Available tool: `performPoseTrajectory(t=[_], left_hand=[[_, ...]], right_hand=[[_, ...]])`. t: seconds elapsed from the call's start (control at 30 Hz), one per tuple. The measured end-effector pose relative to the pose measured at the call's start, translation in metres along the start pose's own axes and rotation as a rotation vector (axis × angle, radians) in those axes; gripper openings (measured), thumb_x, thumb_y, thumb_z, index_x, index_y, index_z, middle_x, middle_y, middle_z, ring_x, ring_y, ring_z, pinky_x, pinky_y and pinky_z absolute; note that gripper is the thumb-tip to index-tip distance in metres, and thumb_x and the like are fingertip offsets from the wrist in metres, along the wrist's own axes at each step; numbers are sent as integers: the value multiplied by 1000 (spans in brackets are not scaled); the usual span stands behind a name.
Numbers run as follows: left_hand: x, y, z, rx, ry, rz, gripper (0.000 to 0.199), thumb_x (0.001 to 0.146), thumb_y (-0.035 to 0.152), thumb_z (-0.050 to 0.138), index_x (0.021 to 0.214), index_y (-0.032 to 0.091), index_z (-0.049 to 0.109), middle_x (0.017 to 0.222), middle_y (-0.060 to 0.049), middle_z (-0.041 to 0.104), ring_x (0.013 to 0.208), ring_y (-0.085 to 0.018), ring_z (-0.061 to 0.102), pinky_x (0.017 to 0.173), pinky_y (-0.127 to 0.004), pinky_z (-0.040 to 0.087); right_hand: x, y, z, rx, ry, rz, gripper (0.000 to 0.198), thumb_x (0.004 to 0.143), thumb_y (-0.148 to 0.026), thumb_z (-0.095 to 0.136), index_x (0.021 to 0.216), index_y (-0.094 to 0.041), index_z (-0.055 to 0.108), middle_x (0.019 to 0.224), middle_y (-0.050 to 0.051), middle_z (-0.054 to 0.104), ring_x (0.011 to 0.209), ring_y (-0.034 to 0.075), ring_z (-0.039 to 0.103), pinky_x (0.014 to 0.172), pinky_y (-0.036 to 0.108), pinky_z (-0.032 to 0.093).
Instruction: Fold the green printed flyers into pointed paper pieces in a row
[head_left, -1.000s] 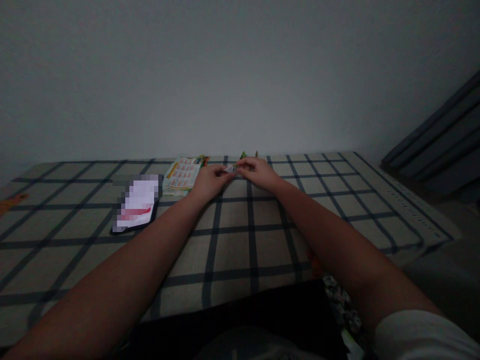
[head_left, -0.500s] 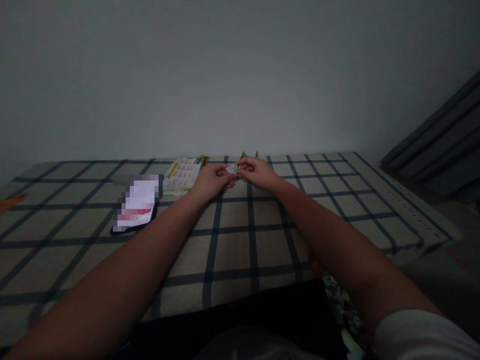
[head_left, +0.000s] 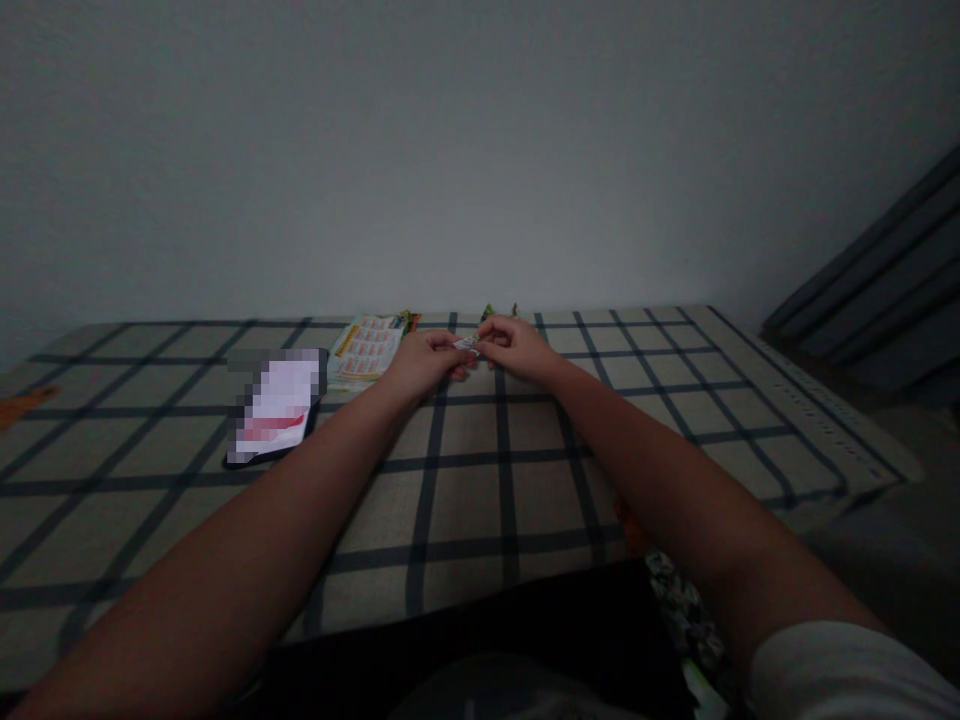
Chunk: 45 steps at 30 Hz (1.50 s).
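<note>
Between my two hands is a small piece of printed paper (head_left: 466, 344), pale with darker marks and a little green. My left hand (head_left: 424, 362) pinches its left side between thumb and fingers. On the other side, my right hand (head_left: 514, 345) grips the paper with thumb and forefinger. Fingertips cover much of it, so its full shape is hidden. Both hands are just above the checked tablecloth (head_left: 469, 500), toward the table's far side.
Left of my hands lie printed sheets (head_left: 366, 348) with calendar-like blocks. Nearer on the left is a phone (head_left: 276, 405) with a lit, blurred screen. Small green and brown pieces (head_left: 487, 312) show behind my right hand. A wall (head_left: 480, 160) rises behind the table; a dark curtain (head_left: 885, 270) hangs right.
The paper between my fingers has tilted or folded and now shows a narrower face. My fingers have shifted slightly; both arms stay nearly where they were.
</note>
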<state>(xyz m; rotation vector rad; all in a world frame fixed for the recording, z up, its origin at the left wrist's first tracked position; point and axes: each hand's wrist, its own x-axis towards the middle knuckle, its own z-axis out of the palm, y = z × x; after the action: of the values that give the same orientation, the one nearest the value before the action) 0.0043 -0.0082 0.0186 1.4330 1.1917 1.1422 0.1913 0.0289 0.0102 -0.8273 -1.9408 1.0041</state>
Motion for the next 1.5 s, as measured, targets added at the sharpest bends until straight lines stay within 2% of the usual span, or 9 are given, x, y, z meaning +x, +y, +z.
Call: performPoseTrajectory(t=[0.1,0.23,0.37,0.5,0.73,1.13,1.33,1.5], left_hand=[[2,-4,0,23,-37,-11,24,64,31,85,75,17,71,69,-6,72,54,-13,60,53,-26,45],[2,-9,0,54,-82,3,28,67,36,86,80,16,73,67,-5,71,55,-13,59,51,-25,42],[0,-11,4,-78,-113,48,35,70,44,86,87,16,74,84,-7,75,68,-14,65,65,-28,54],[0,-10,5,-161,-147,99,39,71,47,86,92,16,76,97,-8,76,82,-17,69,75,-29,56],[5,-11,0,-33,-136,173,34,75,48,82,84,16,74,81,-4,73,65,-13,63,65,-27,49],[3,-8,-5,55,-135,253,30,79,46,78,69,19,71,69,-3,66,65,-16,58,66,-31,45],[3,-9,1,-28,-49,208,28,74,45,81,81,18,76,76,-4,71,68,-17,61,69,-31,47],[3,-11,1,-15,-8,170,30,72,44,83,83,17,76,78,-4,72,68,-16,62,67,-29,47]], right_hand=[[0,3,0,9,4,-7,26,88,-40,70,100,-18,63,78,0,64,63,12,61,58,24,48],[1,4,-2,6,25,8,18,91,-34,68,97,-17,64,76,0,65,62,11,62,58,23,48],[2,0,-4,16,78,25,13,93,-29,67,96,-17,63,77,0,65,59,10,59,58,22,48],[3,-4,-4,73,98,67,10,93,-27,66,95,-17,63,81,0,67,58,9,59,57,22,49],[4,-5,-5,164,69,79,10,91,-25,68,91,-16,65,76,0,66,55,10,59,54,23,49],[3,-11,-10,281,-2,112,9,88,-24,72,87,-15,69,74,-1,67,51,8,55,54,22,47],[4,-9,-8,258,110,147,18,85,-32,77,91,-15,73,78,2,70,56,8,55,55,23,46],[4,-4,-5,206,114,103,24,84,-38,77,85,-14,73,75,3,68,60,11,57,57,24,44]])
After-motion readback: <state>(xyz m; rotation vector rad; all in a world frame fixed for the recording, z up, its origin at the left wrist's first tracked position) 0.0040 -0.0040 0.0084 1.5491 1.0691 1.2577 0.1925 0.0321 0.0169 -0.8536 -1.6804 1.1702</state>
